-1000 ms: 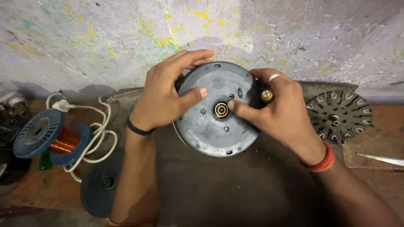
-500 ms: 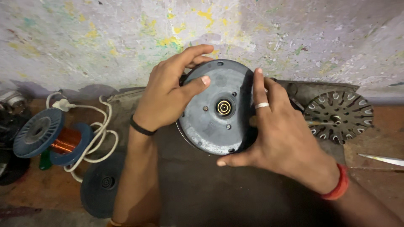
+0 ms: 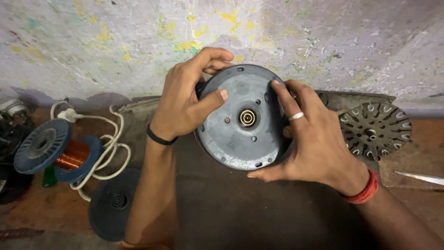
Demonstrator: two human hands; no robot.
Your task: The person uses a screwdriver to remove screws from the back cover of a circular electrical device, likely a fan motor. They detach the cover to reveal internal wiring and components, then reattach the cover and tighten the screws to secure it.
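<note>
A round grey motor housing (image 3: 240, 139) with a brass-ringed bearing at its centre is held up in front of the wall, its flat face toward me. My left hand (image 3: 185, 99) grips its left rim, thumb pressed on the face, fingers curled over the top edge. My right hand (image 3: 310, 139), wearing a ring and a red wrist thread, wraps the right rim with the thumb under the bottom edge. A black band circles my left wrist.
A blue spool of copper wire (image 3: 55, 155) lies at left with a white cord (image 3: 108, 148) looped beside it. A dark round cover (image 3: 113, 203) rests at lower left. A slotted steel rotor disc (image 3: 374, 129) sits at right, and a metal blade tip (image 3: 418, 177) is near the right edge.
My right hand has shifted from the housing's centre shaft to its right rim, now cupping the edge. The housing has tilted and risen a little. My left hand keeps its grip.
</note>
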